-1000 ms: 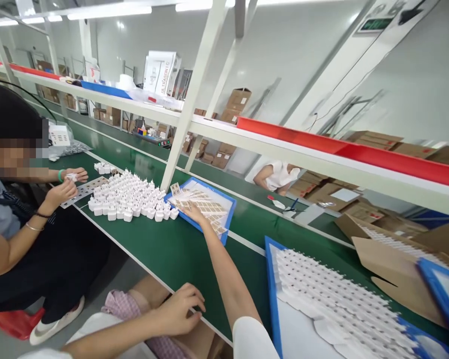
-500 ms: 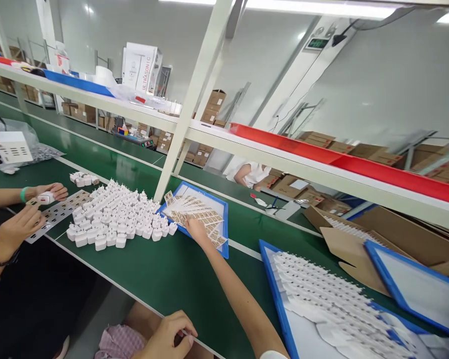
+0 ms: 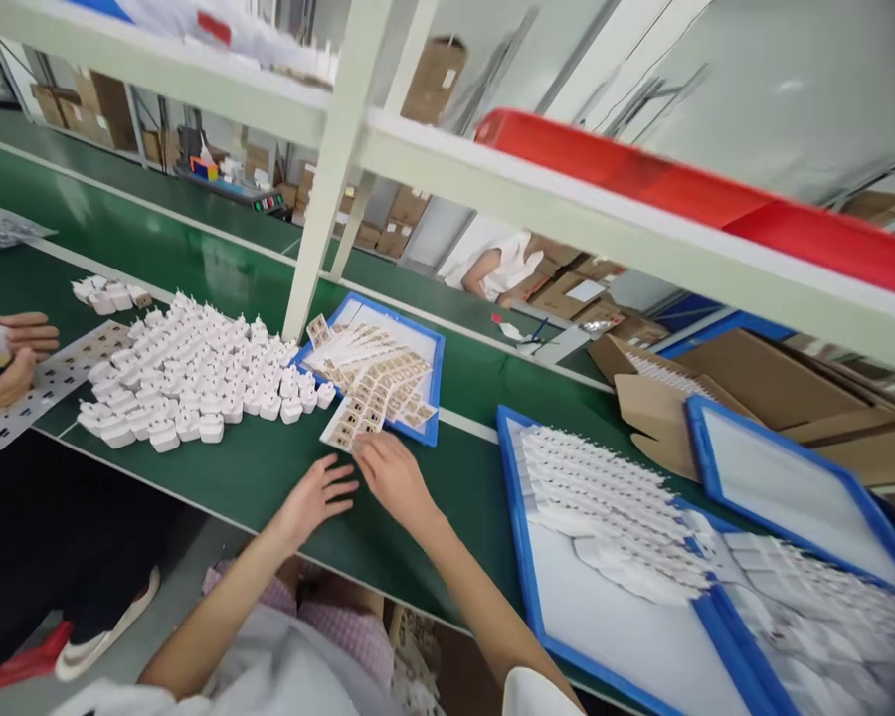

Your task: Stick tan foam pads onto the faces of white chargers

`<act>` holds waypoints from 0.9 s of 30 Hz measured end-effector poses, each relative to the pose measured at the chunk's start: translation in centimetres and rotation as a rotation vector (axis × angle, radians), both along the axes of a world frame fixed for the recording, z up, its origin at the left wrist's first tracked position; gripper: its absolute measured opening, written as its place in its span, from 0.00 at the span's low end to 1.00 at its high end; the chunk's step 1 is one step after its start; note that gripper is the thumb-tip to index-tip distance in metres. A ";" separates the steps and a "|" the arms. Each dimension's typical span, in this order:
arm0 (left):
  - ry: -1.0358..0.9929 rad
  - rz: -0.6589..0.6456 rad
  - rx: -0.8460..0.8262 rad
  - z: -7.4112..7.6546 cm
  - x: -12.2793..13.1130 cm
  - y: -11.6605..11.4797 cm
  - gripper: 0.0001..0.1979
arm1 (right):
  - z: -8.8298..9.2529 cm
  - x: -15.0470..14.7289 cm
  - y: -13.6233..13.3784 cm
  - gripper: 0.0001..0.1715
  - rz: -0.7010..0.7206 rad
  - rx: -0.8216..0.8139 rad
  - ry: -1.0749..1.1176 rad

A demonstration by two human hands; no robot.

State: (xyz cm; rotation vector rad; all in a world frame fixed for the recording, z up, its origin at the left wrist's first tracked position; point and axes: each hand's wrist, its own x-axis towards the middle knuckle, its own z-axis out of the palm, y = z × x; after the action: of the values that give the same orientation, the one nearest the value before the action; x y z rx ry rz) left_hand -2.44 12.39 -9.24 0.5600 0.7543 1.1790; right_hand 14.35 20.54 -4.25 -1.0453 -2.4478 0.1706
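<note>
My right hand (image 3: pixel 394 479) pinches the near edge of a sticker sheet (image 3: pixel 363 406), white with rows of brown labels. The sheet's far end still overlaps the other label sheets fanned in a blue-rimmed tray (image 3: pixel 434 388). Just left of it, my left hand (image 3: pixel 314 502) hovers over the green table with fingers spread, holding nothing. Beyond my left hand lies a big heap of white plug adapters (image 3: pixel 194 373), their pins mostly pointing up.
A co-worker's hands (image 3: pixel 15 348) hold a white adapter at far left, beside another label sheet (image 3: pixel 45 393). Blue-rimmed trays (image 3: pixel 518 517) with rows of white pieces stand at right, near an open carton (image 3: pixel 652 423). A shelf post (image 3: pixel 328 189) rises behind the heap.
My right hand has drawn a label sheet out of the tray toward me. My left hand has risen from the table edge and opened near it. The camera view has tilted down.
</note>
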 end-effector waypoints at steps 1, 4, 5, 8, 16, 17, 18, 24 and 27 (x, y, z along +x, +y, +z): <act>-0.034 -0.009 -0.028 -0.1 0.1 0.5 0.38 | -0.8 0.4 -2.5 0.12 0.041 -0.010 0.016; -0.083 -0.024 -0.111 -0.7 0.4 0.8 0.30 | -2.7 1.5 -8.1 0.12 0.084 -0.038 0.081; -0.082 -0.028 -0.135 -0.8 0.5 0.6 0.27 | -3.0 1.9 -9.1 0.12 0.083 -0.048 0.108; -0.053 -0.038 -0.180 -1.1 0.7 0.1 0.23 | -3.0 2.7 -9.1 0.10 0.061 -0.078 0.190; 0.026 0.009 -0.212 -1.0 1.5 -0.6 0.27 | 0.6 -3.5 -0.6 0.17 0.265 -0.287 -0.058; 0.033 0.018 -0.217 -1.1 1.7 -0.8 0.27 | 0.6 -5.0 -0.2 0.18 0.330 -0.329 -0.155; 0.038 0.025 -0.221 -1.1 1.7 -0.9 0.26 | 0.5 -6.3 0.1 0.18 0.379 -0.363 -0.238; 0.048 0.026 -0.233 -0.9 1.8 -1.2 0.25 | -0.5 -10.3 0.1 0.10 0.392 -0.452 -0.316; 0.038 0.018 -0.220 -0.7 1.7 -1.1 0.25 | 1.1 -8.4 -0.4 0.12 0.313 -0.451 -0.233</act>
State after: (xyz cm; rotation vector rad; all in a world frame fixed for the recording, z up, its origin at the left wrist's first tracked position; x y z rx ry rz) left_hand -0.69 11.29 -9.95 0.3940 0.9104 1.0875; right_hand 5.99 20.19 -3.12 -0.8823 -2.8539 0.7721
